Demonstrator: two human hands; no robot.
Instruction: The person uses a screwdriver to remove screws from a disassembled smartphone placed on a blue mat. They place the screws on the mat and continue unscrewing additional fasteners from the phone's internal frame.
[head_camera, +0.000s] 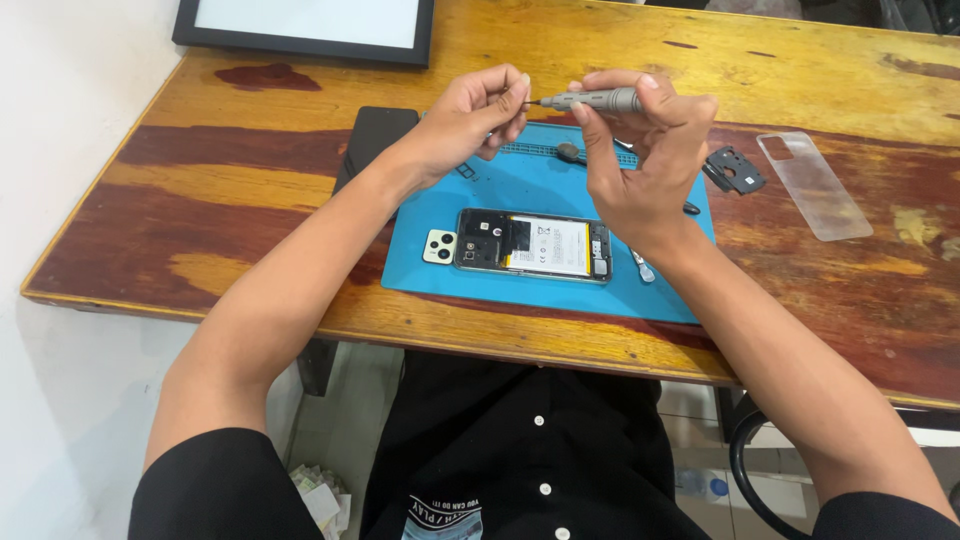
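Your wooden tabletop (250, 190) carries: blue mat (520, 185), clear phone case (813, 185), black cover piece (735, 170), dark phone (375, 140), framed board (305, 25).

We seem to be at a phone repair bench: a worn wooden table (240, 190) carries a blue repair mat (520, 185) at centre frame, an opened phone (532, 245) on it, and loose phone parts (735, 170) at upper right.

A black-framed white board (305, 22) lies at the wooden worktop's (250, 190) far edge. A clear phone case (814, 185) rests well right of the blue mat (540, 185), a small black plastic part (735, 170) between them.
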